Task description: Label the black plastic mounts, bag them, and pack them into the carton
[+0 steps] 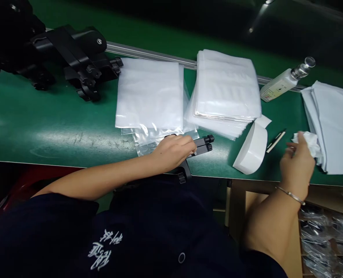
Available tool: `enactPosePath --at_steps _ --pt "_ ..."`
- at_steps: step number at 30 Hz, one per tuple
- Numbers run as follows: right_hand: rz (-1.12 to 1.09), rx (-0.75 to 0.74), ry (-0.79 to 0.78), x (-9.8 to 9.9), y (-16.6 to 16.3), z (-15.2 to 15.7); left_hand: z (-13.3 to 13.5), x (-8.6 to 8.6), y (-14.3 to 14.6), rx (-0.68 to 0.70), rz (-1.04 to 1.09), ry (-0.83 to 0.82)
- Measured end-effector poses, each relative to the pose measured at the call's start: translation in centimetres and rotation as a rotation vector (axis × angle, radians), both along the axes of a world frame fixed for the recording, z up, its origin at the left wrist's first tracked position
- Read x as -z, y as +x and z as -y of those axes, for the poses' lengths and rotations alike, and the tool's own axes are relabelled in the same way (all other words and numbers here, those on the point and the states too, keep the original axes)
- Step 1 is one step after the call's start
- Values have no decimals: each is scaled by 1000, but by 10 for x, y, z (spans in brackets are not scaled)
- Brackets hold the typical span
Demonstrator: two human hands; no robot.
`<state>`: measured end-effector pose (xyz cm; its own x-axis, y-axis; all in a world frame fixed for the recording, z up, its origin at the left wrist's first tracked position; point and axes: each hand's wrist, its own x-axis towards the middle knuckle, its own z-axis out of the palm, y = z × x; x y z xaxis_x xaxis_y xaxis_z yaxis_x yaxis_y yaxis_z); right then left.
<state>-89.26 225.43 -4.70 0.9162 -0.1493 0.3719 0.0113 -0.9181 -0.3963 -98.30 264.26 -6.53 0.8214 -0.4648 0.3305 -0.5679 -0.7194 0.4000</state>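
Observation:
My left hand (pixel 173 151) rests closed over a black plastic bracket (pixel 202 146) at the near edge of the green bench (pixel 52 127); part of the bracket hangs over the edge. My right hand (pixel 298 162), with a thin bracelet on the wrist, pinches a crumpled white cloth (pixel 307 139) beside a pile of folded white cloths (pixel 333 123). Two stacks of clear plastic bags lie beyond my hands: one (pixel 150 94) just past my left hand, another thicker stack (pixel 225 87) to its right.
A white tape roll (pixel 251 148) and a small pen-like stick (pixel 275 141) lie between my hands. A clear-capped spray bottle (pixel 287 79) lies at the back right. Black brackets (pixel 81 58) are piled at the back left. A box of bagged parts (pixel 328 239) sits below right.

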Motion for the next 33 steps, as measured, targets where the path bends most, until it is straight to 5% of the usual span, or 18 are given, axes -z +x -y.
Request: enactPosePath --at_steps 3,6,9,13,20,25,33 --pt "298 -117 223 -15 -33 -69 -1 2 0 22 14 -8" --pt "-36 -590 259 -17 -65 -153 -1 5 0 15 14 -10" --pt "-226 -768 195 -4 -75 -201 -2 6 0 7 8 -21" --pt "-299 -759 209 6 -72 -208 -5 10 -10 -21 -5 -108" --pt "-282 -690 164 -6 -81 -213 -14 17 -34 -168 -208 -206" --pt "-100 -667 473 -9 -89 -203 -19 17 -29 -118 -324 -263" --pt "-367 -498 686 20 -82 -209 -19 21 -24 -85 -324 -300"
